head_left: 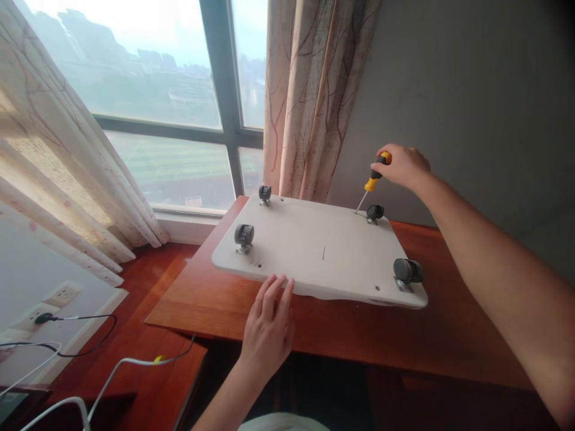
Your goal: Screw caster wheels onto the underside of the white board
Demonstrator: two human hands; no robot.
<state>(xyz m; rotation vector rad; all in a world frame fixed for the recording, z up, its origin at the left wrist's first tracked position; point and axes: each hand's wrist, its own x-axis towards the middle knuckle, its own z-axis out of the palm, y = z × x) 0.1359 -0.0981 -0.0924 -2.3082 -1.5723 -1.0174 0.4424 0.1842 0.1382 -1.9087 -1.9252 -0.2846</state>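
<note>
A white board (296, 239) with rounded corners lies on a reddish wooden table, its wheeled face up. Black caster wheels stand near its corners, such as the near left caster (244, 237) and the far right caster (374, 212). My right hand (402, 164) grips the handle of a yellow and black screwdriver (372, 181). The tool slants down, its tip at the board's far edge by a hole left of the far right caster. My left hand (269, 320) rests its extended fingertips on the board's near edge. Small holes and pencil marks show on the board.
The wooden table (179, 305) reaches past the board on every near side. Behind stand a window (166, 161) and patterned curtains (309, 96). At lower left, a wall socket (63, 294) holds a black plug, and a white cable (121, 362) loops near the table.
</note>
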